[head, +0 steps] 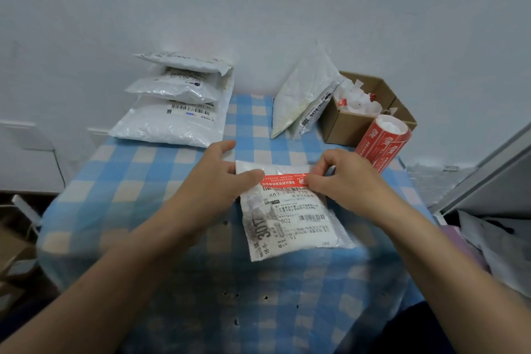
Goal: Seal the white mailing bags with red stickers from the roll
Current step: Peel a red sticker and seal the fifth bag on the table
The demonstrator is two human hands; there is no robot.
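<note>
The blue-checked table [138, 181] bears a mailing bag [290, 227], stacked bags [172, 123], leaning bags [301, 95], a box [347, 126] and sticker roll [379, 144].

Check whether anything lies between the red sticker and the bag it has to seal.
Nothing visible does. The red sticker lies across the top of the white mailing bag, with the left hand pressing one end and the right hand pinching the other.

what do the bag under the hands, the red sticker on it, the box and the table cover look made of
Bag: thin plastic film, probably; white, slightly glossy, crinkled.
Red sticker: printed paper or film, can't tell which; lies flat.
Box: brown cardboard, matte, with folded flaps.
Table cover: woven cloth, it seems; blue check, dull, draping over the edges.
</note>
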